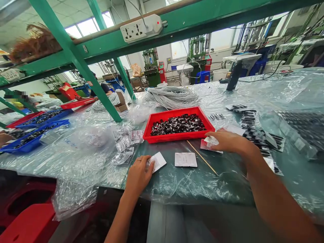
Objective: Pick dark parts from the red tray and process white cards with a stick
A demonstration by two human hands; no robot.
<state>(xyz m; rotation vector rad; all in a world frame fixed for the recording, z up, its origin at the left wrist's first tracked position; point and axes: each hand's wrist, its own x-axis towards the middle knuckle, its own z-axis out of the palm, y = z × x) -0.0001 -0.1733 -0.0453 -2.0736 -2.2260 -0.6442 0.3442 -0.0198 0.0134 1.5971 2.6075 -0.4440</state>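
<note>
My left hand (139, 173) is closed, with thumb and fingers on a small white packet (159, 161) near the table's front. A flat white packet with faint print (185, 159) lies to the right of it. A thin wooden stick (202, 158) rests slantwise beyond that packet. My right hand (226, 141) is closed at the right corner of the red tray (177, 137); a crumpled whitish piece (211, 140) shows at its fingertips. Just under these fingers lies a red and white packet (205, 145). Small black parts (177, 124) fill the tray.
Clear packets (124, 143) lie left of the tray, and strips of packed black parts (249, 125) on the right. Coiled grey cable (172, 96) sits behind. A green frame post (101, 96) rises at the left. Another person's hand (5, 137) is by the blue trays (37, 138).
</note>
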